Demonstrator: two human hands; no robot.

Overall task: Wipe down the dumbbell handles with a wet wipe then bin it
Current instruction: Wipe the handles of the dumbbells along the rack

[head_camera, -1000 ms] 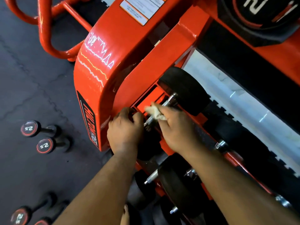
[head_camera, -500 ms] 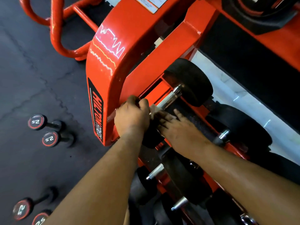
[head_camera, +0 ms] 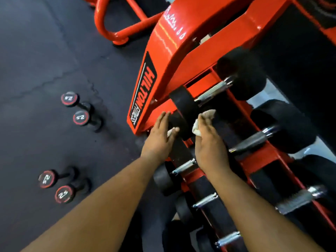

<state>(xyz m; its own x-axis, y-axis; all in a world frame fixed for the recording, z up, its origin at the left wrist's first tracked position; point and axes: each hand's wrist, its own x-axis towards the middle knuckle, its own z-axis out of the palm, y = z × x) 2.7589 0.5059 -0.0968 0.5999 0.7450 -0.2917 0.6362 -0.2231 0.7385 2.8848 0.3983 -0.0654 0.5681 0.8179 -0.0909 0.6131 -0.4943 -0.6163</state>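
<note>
right hand [head_camera: 209, 140] holds a crumpled wet wipe [head_camera: 197, 128]; left hand [head_camera: 161, 135], fingers straight, lies at its 9 o'clock; the top dumbbell handle [head_camera: 213, 92] lies at 12 o'clock.

One head-worn camera looks steeply down, close above the orange dumbbell rack [head_camera: 183, 51]; the dark floor [head_camera: 45, 51] lies left of the rack, with no second view.

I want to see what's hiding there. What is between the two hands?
In the head view, a black dumbbell end on the orange rack sits between the left hand and the right hand, which holds the white wipe.
</note>
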